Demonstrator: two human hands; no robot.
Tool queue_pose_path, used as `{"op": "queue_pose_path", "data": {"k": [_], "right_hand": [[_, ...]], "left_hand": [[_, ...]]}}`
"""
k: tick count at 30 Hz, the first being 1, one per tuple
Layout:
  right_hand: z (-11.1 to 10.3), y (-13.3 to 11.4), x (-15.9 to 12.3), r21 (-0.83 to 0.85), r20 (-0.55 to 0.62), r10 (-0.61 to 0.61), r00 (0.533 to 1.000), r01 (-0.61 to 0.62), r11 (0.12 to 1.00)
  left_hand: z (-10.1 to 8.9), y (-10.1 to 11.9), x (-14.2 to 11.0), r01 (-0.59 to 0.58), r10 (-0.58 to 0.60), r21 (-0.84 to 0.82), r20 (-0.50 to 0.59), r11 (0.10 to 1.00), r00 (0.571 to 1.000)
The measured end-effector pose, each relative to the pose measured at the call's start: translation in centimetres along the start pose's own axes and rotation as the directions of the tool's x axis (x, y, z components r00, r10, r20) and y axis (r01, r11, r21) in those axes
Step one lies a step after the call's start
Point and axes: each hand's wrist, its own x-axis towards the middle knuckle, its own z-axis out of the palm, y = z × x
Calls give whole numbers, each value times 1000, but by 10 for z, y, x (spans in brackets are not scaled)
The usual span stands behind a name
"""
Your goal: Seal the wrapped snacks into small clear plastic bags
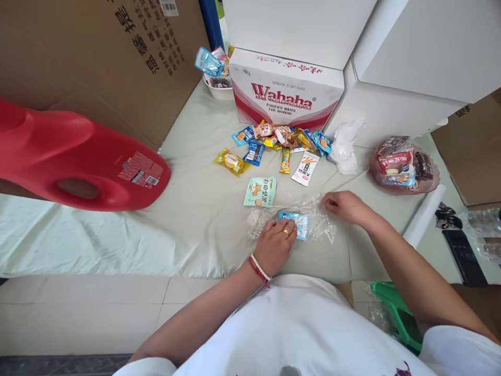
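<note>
We have our hands apart. Our left hand (276, 240) lies palm-down, fingers stretched over the blue snack packet (301, 227), on clear plastic film (319, 216) near us. Our right hand (344, 206) curls at the film's right edge; we cannot tell whether it grips.

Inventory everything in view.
Packet: 1, blue, front
Film: 1, clear, front
Pouch: 1, mint, centre
Snacks: several, mixed, centre
Bag: 1, white, centre
Carton: 1, white/red, back
Boxes: several, white, back
Basket: 1, white, back
Bowl: 1, pink, right
Roll: 1, white, right
Keys: bunch, dark, right
Phone: 1, black, right
Packaging: some, clear, right
Jug: 1, red, left
Cardboard: 2, brown, sides
Cloth: 1, greenish, table
Plasticware: 1, green, below
Shirt: 1, white, front
Left hand: 1, on packet
Right hand: 1, by film
</note>
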Motion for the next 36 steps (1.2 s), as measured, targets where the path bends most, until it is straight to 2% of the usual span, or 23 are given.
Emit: {"op": "queue_pose_path", "data": {"k": [2, 4, 6, 7, 11, 13, 15, 18, 20, 22, 26, 29, 31, 33, 36], "right_hand": [[-13, -3, 12, -105, -119, -21, 993, 8, 994], [-16, -18, 29, -132, -160, -140, 977, 119, 984], [-10, -38, 49, -129, -99, -222, 970, 208, 970], [-4, -47, 58, -117, -58, -214, 975, 207, 971], [11, -69, 80, -27, 60, -90, 994, 91, 995], [7, -69, 78, 17, 66, -105, 992, 104, 994], [-3, -66, 68, 80, -11, -222, 975, 223, 972], [-17, -60, 46, 182, -146, -389, 910, 411, 893], [-19, -57, 35, 173, -149, -384, 911, 407, 897], [-13, -56, 32, 65, -155, -334, 930, 347, 935], [12, -62, 49, -137, -122, -299, 946, 282, 949], [26, -69, 67, -128, -29, -236, 971, 230, 965], [28, -70, 74, -69, 40, -201, 979, 203, 977], [22, -66, 76, -34, 35, -258, 966, 259, 965], [6, -61, 63, 17, -144, -428, 892, 435, 900]], "left_hand": [[-2, 1, 0, 3, -3, 0, 11, 1000, 1000], [-3, 1, 0, 6, -6, 1, 22, 1000, 1000], [-2, 1, 0, 7, -7, 0, 20, 1000, 1000], [-2, 1, 0, 8, -8, -3, 18, 1000, 1000], [0, 0, 0, 17, -16, -32, 38, 999, 999], [0, 1, 0, 25, -22, -53, 53, 998, 998], [0, 1, 0, 37, -33, -71, 53, 997, 998], [-1, 1, -1, 43, -42, -80, 23, 996, 999], [-1, 0, -2, 40, -39, -81, 3, 996, 999], [-1, 0, -2, 37, -37, -85, -1, 996, 999], [-1, -1, -2, 42, -42, -82, 1, 996, 999], [-2, -1, -2, 34, -34, -69, 0, 997, 999], [-3, -1, -2, 30, -30, -71, 11, 997, 999], [-3, -1, -2, 38, -37, -79, 22, 996, 999], [-2, 0, -2, 48, -45, -91, 27, 995, 999]]}}
